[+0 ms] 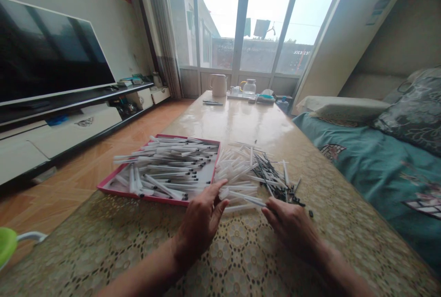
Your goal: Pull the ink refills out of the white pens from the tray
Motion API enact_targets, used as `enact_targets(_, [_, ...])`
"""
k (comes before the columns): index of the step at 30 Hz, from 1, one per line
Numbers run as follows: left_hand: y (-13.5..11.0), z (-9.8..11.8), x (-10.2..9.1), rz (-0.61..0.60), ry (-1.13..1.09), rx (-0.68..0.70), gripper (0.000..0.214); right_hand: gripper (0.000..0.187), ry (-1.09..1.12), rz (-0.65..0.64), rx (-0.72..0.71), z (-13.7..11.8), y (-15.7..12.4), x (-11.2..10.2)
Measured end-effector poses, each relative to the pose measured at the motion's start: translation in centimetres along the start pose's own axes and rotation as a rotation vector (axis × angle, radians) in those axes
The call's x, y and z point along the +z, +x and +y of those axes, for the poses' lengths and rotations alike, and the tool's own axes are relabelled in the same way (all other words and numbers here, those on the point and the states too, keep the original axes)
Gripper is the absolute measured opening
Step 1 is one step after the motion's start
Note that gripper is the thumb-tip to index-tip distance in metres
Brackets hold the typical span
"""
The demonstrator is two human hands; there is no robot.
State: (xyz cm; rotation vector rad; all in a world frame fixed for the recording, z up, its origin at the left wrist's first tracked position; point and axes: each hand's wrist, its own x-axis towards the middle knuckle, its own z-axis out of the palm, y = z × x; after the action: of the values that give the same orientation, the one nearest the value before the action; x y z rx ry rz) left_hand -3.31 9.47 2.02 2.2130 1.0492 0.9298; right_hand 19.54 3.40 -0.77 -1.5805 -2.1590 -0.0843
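Observation:
A loose pile of white pen barrels [241, 173] lies on the table in front of me. My left hand [201, 221] rests flat at the pile's near left edge, fingers spread and touching the barrels. My right hand [291, 225] lies palm down at the pile's near right side, its fingertips reaching a barrel; whether it grips one I cannot tell. Thin black pen refills [275, 182] lie scattered to the right of the barrels. Left of the pile stands a pink tray [113, 185] filled with several assembled white pens [168, 163].
The long table [241, 122] has a lace-patterned cover. At its far end stand a white jug [218, 84], a glass jar [249, 87] and small items. A TV [44, 53] is on the left, a teal sofa [379, 168] on the right, a green cup [7, 244] bottom left.

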Motion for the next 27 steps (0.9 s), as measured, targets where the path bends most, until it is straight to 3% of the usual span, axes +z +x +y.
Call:
enact_targets(4, [-0.3, -0.4, 0.4, 0.087, -0.057, 0.041, 0.040, 0.024, 0.114, -0.025, -0.009, -0.4, 0.0, -0.2])
enact_targets(6, [-0.6, -0.2, 0.8, 0.060, -0.172, -0.026, 0.034, 0.023, 0.161, -0.064, -0.029, -0.4, -0.1, -0.2])
enact_targets(11, [-1.5, 0.3, 3.1, -0.296, -0.863, -0.455, 0.039, 0.027, 0.110, -0.101, -0.036, -1.1, -0.6, 0.4])
enact_targets(13, [-1.5, 0.3, 3.9, -0.342, -1.035, -0.532, 0.041, 0.027, 0.102, -0.119, -0.051, -1.5, -0.6, 0.8])
enact_targets(18, [-1.3, 0.0, 4.0, -0.260, -1.130, -0.555, 0.032, 0.027, 0.251, -0.139, -0.038, -1.7, -0.4, 0.6])
enact_targets(24, [-1.1, -0.3, 3.3, -0.078, -1.174, -0.608, 0.025, 0.041, 0.578, -0.134, 0.219, -0.1, -0.4, -0.9])
enact_targets(27, [-1.1, -0.5, 3.3, -0.054, -1.197, -0.617, 0.024, 0.039, 0.623, -0.156, 0.257, 0.3, -0.6, -1.0])
